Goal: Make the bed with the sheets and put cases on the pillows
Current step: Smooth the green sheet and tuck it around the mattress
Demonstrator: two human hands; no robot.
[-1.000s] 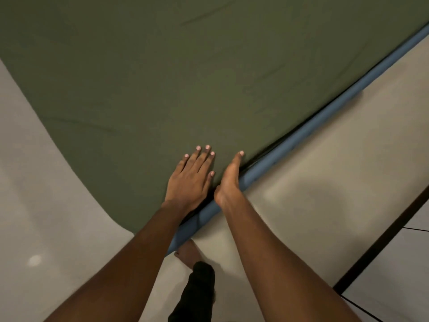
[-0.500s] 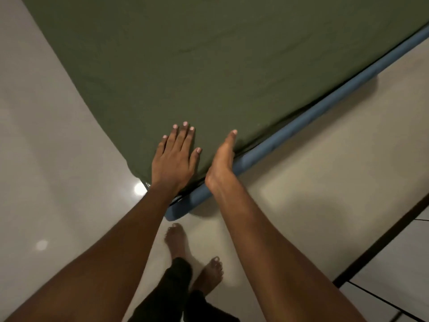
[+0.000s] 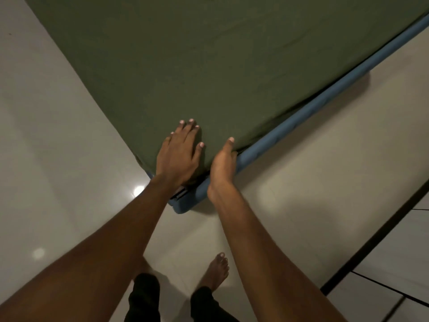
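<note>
- Pressing flat on the green sheet (image 3: pixel 209 66) just inside the bed's near corner (image 3: pixel 183 205), the left hand (image 3: pixel 177 156) lies palm down with its fingers straight and slightly spread, gripping nothing.
- In the head view, the only one, the right hand (image 3: pixel 222 163) stands on edge just beside that corner, where the sheet meets the blue rail (image 3: pixel 325 98). Its thumb runs up along the cloth. The fingers drop out of sight between mattress and rail, so I cannot tell whether they are straight or curled on fabric.
- Away from the corner the sheet covers all the mattress that shows, fairly smooth with only faint creases.
- The cloth looks thin, limp and light, and likely to creep across the mattress when tugged. I would take it by the hem right beside the corner and draw it down and under, with the flat hand pinning the top.
- Pale floor (image 3: pixel 58 135) lies around the corner, with a bare foot (image 3: pixel 217 270) on it nearby. No pillows or cases show.
</note>
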